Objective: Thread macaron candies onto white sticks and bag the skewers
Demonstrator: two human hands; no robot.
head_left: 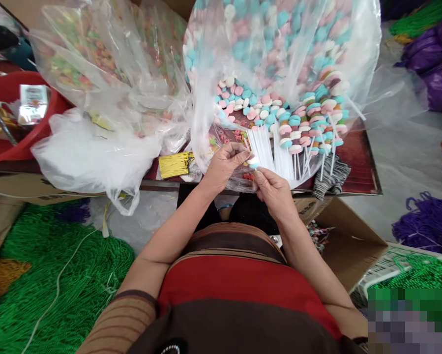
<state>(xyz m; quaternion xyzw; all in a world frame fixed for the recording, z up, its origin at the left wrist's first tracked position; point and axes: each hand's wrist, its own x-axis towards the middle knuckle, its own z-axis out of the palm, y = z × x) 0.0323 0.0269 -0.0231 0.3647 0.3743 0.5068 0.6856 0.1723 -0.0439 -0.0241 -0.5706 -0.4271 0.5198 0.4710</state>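
At the bench's front edge, my left hand (226, 164) and my right hand (274, 191) are closed in pinches, fingertips nearly meeting. Between them is a small stack of white and blue candies (254, 162). My left fingers pinch its upper end and my right thumb and fingers its lower end. Whether a stick runs through it is hidden. Just beyond my hands lies a bundle of white sticks (261, 147). To its right are finished-looking candy skewers (312, 123) with pink, white, blue and brown pieces. Loose pastel candies (265, 108) spill from a large clear bag (239, 59).
Clear bags of ring-shaped candies (103, 64) stand at back left, beside a red basin (60, 101). Yellow twist ties (174, 164) and a crumpled plastic bag (95, 147) lie left. A grey knitted glove (331, 177) is right. An open carton (353, 241) sits below the bench.
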